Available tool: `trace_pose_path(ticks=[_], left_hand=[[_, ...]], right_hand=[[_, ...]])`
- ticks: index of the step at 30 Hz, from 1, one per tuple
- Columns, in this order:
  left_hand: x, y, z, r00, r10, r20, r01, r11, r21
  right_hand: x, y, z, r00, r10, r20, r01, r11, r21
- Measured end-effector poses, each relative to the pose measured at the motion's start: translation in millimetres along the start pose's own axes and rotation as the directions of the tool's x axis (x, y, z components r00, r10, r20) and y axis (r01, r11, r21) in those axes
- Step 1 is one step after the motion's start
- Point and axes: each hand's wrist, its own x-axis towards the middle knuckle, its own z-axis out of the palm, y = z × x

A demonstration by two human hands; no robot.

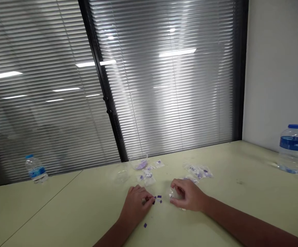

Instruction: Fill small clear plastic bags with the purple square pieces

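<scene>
Stray purple piece point(145, 225) nearest us on the pale surface point(241, 192), our left hand point(136, 204) just beyond, fingers bent onto small purple pieces point(159, 198), whether pinching we cannot tell, our right hand point(188, 196) curled around a clear bag point(173, 194), more bags point(197, 171) farther off.

This is an office or meeting room. Closed horizontal blinds point(177, 103) cover a glazed wall with a dark frame post point(105, 103), and long ceiling strip lights point(177, 52) reflect in the glass. A plain pale table point(241, 192) meets a bare white wall point(274, 68). One water bottle point(36, 168) stands near its far left edge and a larger water bottle point(293, 147) near its far right edge.
</scene>
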Motion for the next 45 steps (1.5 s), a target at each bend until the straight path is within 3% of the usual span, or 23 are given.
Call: trace_pose_path(ticks=[5,9,11,13,16,20,25,29,33,36,39,42,45], left_hand=[[-1,2,-11.3,0.984,-0.171,-0.042,0.15,0.939,-0.309],[-10,16,-15.4,0.971,-0.225,-0.075,0.155,0.842,-0.517],[-16,28,-14.7,0.982,-0.168,-0.092,0.094,0.842,-0.531],[-21,39,-12.4,0.994,-0.034,-0.104,-0.021,0.876,-0.483],[-25,52,-7.4,0.977,0.165,-0.133,-0.202,0.914,-0.352],[-27,54,-4.4,0.96,0.235,-0.149,-0.269,0.919,-0.288],[-24,39,-12.6,0.953,0.26,-0.157,-0.298,0.903,-0.309],[-16,10,-19.9,0.944,0.28,-0.173,-0.3,0.948,-0.106],[-10,-23,-17.6,0.971,0.236,-0.04,-0.234,0.971,0.037],[-6,-44,-7.1,0.991,0.129,-0.038,-0.125,0.988,0.086],[0,-57,5.5,0.995,0.072,-0.073,-0.062,0.989,0.135],[9,-62,14.6,0.99,0.074,-0.124,-0.051,0.983,0.177],[17,-60,17.6,0.985,0.13,-0.116,-0.107,0.977,0.184]], right_hand=[[-3,-5,4,1.0,0.004,0.009,-0.004,0.999,0.034],[-8,-24,19,0.996,0.073,0.047,-0.082,0.968,0.239],[-11,-34,25,0.999,0.01,0.045,-0.02,0.976,0.218],[-13,-41,28,0.998,-0.064,0.025,0.059,0.985,0.16],[-13,-43,28,0.985,-0.168,0.023,0.166,0.984,0.069],[-10,-35,26,0.977,-0.213,0.021,0.213,0.977,0.011],[-7,-27,19,0.98,-0.198,-0.003,0.198,0.979,-0.049],[-4,-21,14,0.975,-0.19,-0.118,0.167,0.969,-0.182],[1,-1,8,0.951,-0.055,-0.304,-0.075,0.914,-0.399],[4,22,0,0.918,0.092,-0.386,-0.3,0.797,-0.524],[3,42,-6,0.885,0.146,-0.443,-0.411,0.692,-0.593],[1,53,-6,0.889,0.161,-0.429,-0.423,0.647,-0.635],[0,53,-3,0.912,0.154,-0.381,-0.38,0.669,-0.639]])
